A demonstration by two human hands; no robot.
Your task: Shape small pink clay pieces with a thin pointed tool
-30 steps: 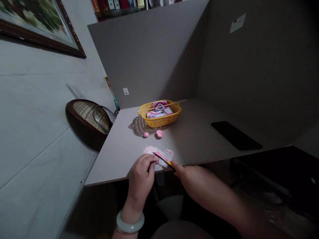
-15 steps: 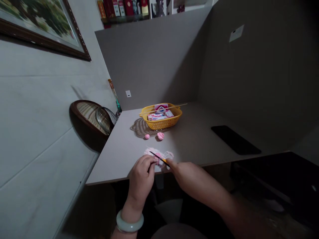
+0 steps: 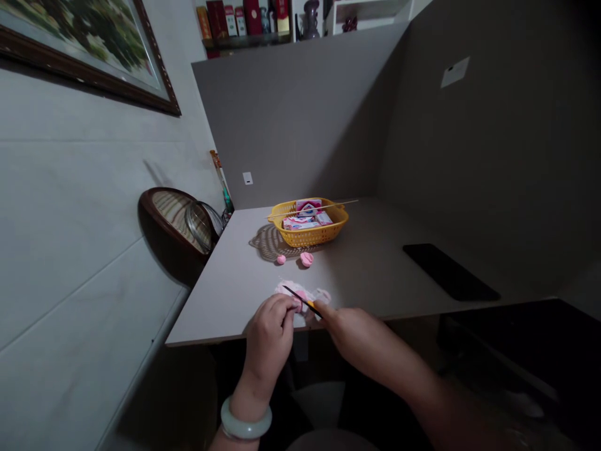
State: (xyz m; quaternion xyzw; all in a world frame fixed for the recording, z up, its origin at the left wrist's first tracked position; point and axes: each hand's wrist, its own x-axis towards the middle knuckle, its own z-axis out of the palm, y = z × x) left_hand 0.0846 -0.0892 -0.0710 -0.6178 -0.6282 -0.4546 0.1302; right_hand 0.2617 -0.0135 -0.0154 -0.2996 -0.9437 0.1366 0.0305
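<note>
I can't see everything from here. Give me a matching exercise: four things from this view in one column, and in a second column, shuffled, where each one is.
Things:
1. Pale green bangle
2. Thin black-and-yellow tool
3. Yellow basket
4. Thin stick

Places:
A. Lying across the top of the basket
B. Around the wrist of the left hand
C. Holding small boxes at the far side of the table
D. Pinched in the right hand

Pairs: 1-B, 2-D, 3-C, 4-A.
</note>
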